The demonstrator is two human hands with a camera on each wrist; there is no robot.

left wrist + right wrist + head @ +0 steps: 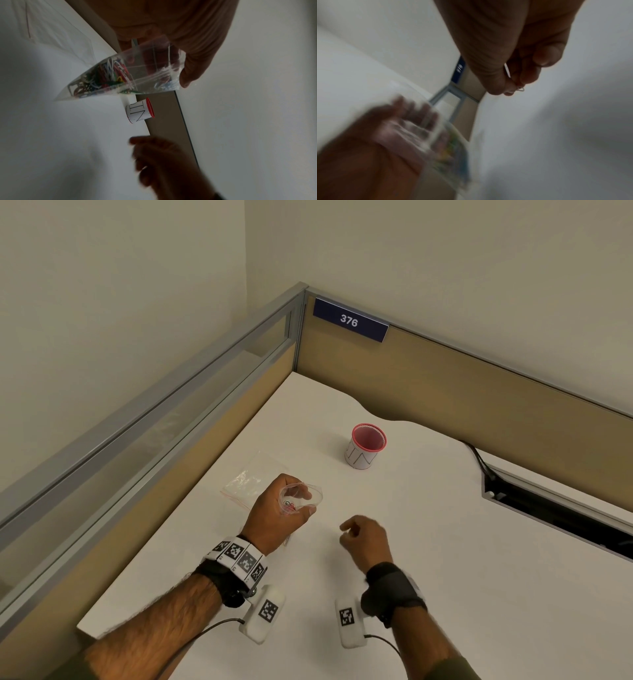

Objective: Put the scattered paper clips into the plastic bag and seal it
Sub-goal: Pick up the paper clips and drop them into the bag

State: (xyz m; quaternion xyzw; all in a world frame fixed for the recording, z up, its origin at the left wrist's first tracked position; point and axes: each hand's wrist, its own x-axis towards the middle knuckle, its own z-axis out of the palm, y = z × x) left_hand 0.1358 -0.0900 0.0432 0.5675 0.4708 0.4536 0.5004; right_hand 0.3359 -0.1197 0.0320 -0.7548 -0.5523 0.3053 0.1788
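My left hand (303,498) holds a clear plastic bag (317,496) above the white desk, its mouth spread open toward the right hand. In the left wrist view the bag (120,75) sags to the left with several coloured paper clips (106,73) heaped in its bottom. My right hand (344,534) hovers just right of the bag with curled fingers. The right wrist view shows thumb and fingers pinching a paper clip (520,89) at the fingertips of the right hand (517,83). I see no loose clips on the desk.
A second empty clear bag (251,479) lies flat on the desk behind the left hand. A red mesh cup (366,446) with a white label stands further back. Tan partition walls (445,378) close the corner. A dark cable slot (548,508) runs along the right.
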